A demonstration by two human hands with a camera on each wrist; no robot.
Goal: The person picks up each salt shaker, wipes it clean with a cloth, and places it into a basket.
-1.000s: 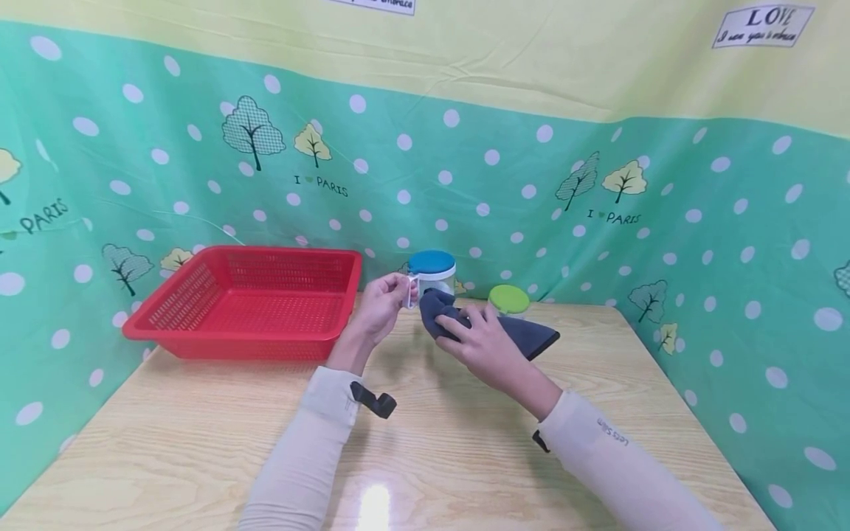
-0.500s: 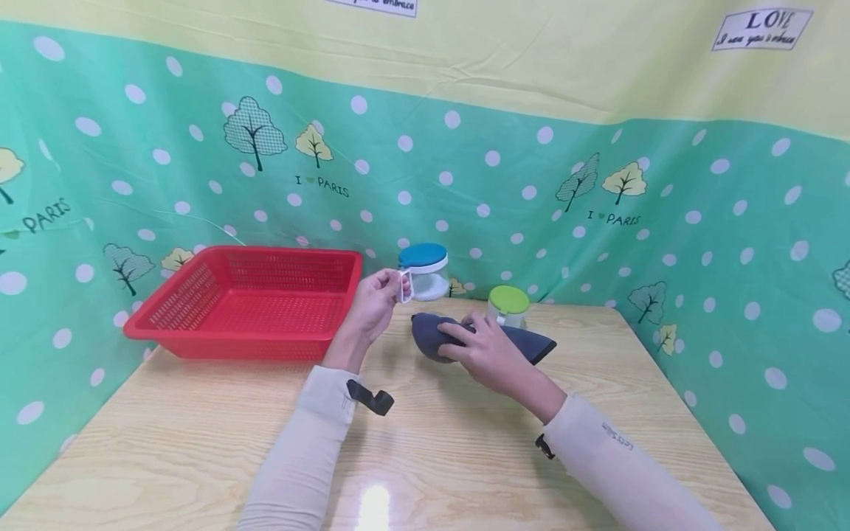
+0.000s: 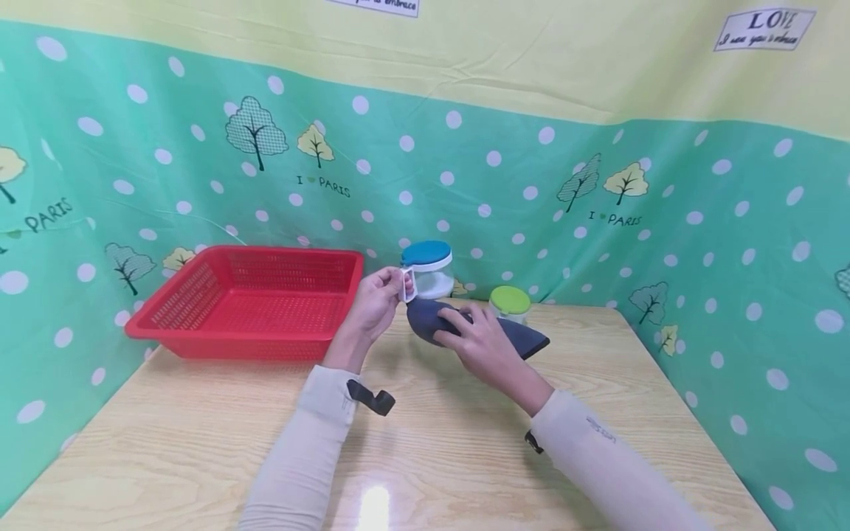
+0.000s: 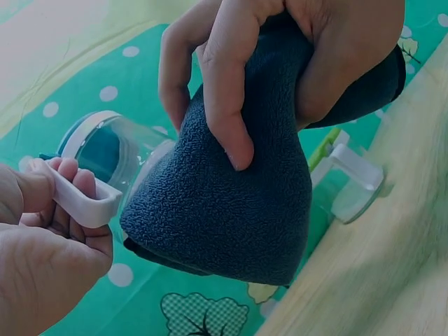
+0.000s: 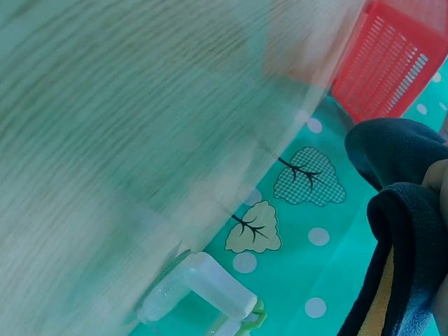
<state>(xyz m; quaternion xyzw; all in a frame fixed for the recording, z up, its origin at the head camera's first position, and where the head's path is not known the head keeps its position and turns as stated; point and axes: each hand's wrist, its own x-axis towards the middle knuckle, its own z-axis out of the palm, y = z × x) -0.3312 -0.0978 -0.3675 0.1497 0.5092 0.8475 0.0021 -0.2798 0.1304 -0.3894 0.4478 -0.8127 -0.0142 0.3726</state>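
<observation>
In the head view my left hand (image 3: pixel 373 304) holds a clear jar (image 3: pixel 434 283) with a blue lid by its white handle (image 4: pixel 87 203), above the far part of the table. My right hand (image 3: pixel 485 345) grips a dark blue cloth (image 3: pixel 425 321), folded over, with one end trailing right. Seen from the left wrist, the cloth overlaps the jar's base, and the jar lies tilted with its lid away from the cloth. The right wrist view shows only the cloth's folds (image 5: pixel 395 150) and part of the fingers.
A second clear jar with a green lid (image 3: pixel 510 300) stands on the table (image 3: pixel 425 442) behind the right hand. At the back left sits a red perforated basket (image 3: pixel 232 348). A green patterned curtain (image 3: pixel 564 243) hangs round the table's back and sides.
The cloth came down off the jar, then moved back up to its base. My left hand has raised the jar slightly, with the handle still held.
</observation>
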